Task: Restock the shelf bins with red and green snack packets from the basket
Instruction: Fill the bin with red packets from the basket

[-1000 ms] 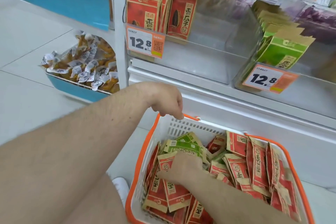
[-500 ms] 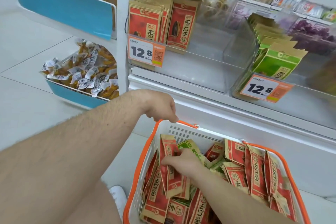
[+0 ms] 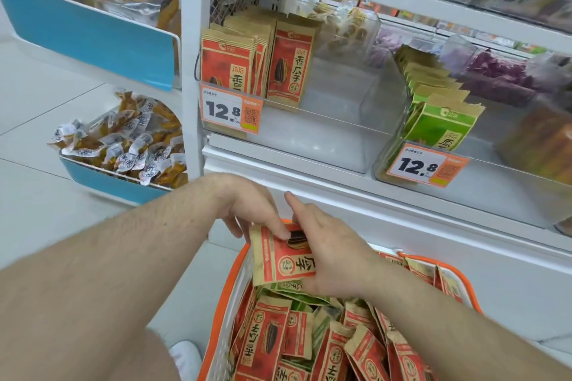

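The right hand (image 3: 334, 254) has now lifted a red packet (image 3: 278, 257) out of the basket (image 3: 229, 312), and the left hand (image 3: 247, 210), off the rim, pinches its top, so shelving can begin.

Red-and-kraft packet (image 3: 280, 258) with dark striped seed print, orange-rimmed white basket (image 3: 230, 294) at 6 o'clock, green packets (image 3: 441, 128) at 3 o'clock, orange-white price tags (image 3: 230, 111), blue bin fronts (image 3: 93, 37) at 10 o'clock

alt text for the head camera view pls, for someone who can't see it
Both hands, left and right, hold a red snack packet above an orange basket full of packets. Behind are clear shelf bins, one with red packets, one with green.
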Demonstrator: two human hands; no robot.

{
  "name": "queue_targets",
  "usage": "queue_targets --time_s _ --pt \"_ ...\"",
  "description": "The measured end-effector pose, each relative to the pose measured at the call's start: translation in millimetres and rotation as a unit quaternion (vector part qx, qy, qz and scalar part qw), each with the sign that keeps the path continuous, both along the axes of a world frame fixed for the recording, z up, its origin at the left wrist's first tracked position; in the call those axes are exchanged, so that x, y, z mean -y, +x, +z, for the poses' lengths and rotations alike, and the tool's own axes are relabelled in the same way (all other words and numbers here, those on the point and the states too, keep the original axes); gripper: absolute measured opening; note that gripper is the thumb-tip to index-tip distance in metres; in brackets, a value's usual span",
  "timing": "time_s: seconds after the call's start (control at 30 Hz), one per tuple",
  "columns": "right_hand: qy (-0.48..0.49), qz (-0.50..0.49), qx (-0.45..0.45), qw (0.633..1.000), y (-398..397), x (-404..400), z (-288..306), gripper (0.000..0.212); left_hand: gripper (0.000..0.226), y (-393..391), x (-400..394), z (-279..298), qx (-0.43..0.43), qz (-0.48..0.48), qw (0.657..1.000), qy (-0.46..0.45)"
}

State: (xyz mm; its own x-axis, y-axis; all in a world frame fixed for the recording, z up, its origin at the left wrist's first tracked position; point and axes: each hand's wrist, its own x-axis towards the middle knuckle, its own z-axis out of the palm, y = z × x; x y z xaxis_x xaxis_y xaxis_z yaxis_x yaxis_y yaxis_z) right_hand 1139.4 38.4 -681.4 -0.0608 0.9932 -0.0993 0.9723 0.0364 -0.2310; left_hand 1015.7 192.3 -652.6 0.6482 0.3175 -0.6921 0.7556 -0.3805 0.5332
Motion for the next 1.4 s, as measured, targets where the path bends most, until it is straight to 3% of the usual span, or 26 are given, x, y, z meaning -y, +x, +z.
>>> queue_targets --time_s 0.13,0.2,0.27,0.33,0.43,0.53,0.6,0.73,0.83,1.07,1.27,1.4 --pt "0.08 0.061 0.061 0.993 0.0 -1.1 12.5 0.116 0.017 7.2 11.3 -5.5 0.064 0.002 0.993 -0.103" --pt "0.139 0.063 0.084 0.985 4.9 -0.2 15.2 0.113 0.005 10.5 13.1 -3.0 0.125 0.021 0.987 -0.1" --pt "0.171 0.022 0.056 0.983 12.1 3.9 19.1 0.112 0.009 10.9 8.1 -1.4 0.166 0.044 0.98 -0.099" --pt "0.234 -0.053 -0.032 0.97 16.9 9.6 20.8 0.104 0.013 8.5 -0.3 -0.8 0.194 0.078 0.972 -0.11" --pt "0.335 -0.226 -0.181 0.897 18.2 11.6 27.0 0.079 0.023 6.4 -6.5 5.0 0.275 0.147 0.941 -0.132" --pt "0.241 -0.345 -0.374 0.827 20.6 1.3 36.0 0.071 0.038 8.1 -5.0 16.9 0.372 0.203 0.891 -0.163" --pt "0.207 -0.328 -0.487 0.783 24.8 -7.5 43.2 0.058 0.045 9.6 -2.4 24.5 0.409 0.216 0.871 -0.168" --pt "0.244 -0.242 -0.504 0.792 25.2 -26.0 57.2 0.018 0.045 13.0 1.4 32.2 0.44 0.208 0.862 -0.143" --pt "0.293 -0.217 -0.452 0.814 32.5 -40.9 68.6 0.019 0.032 13.9 -2.5 38.5 0.479 0.219 0.844 -0.098" --pt "0.437 -0.18 -0.31 0.825 57.4 -82.0 120.6 0.036 0.018 9.0 -41.0 45.3 0.494 0.376 0.757 0.206" --pt "0.356 -0.241 -0.267 0.863 80.7 -153.7 122.2 0.02 0.023 14.4 -59.0 37.6 0.453 0.372 0.743 0.323" --pt "0.284 -0.313 -0.317 0.849 97.8 -196.2 117.8 0.016 0.026 20.4 -58.6 34.0 0.414 0.356 0.759 0.355"
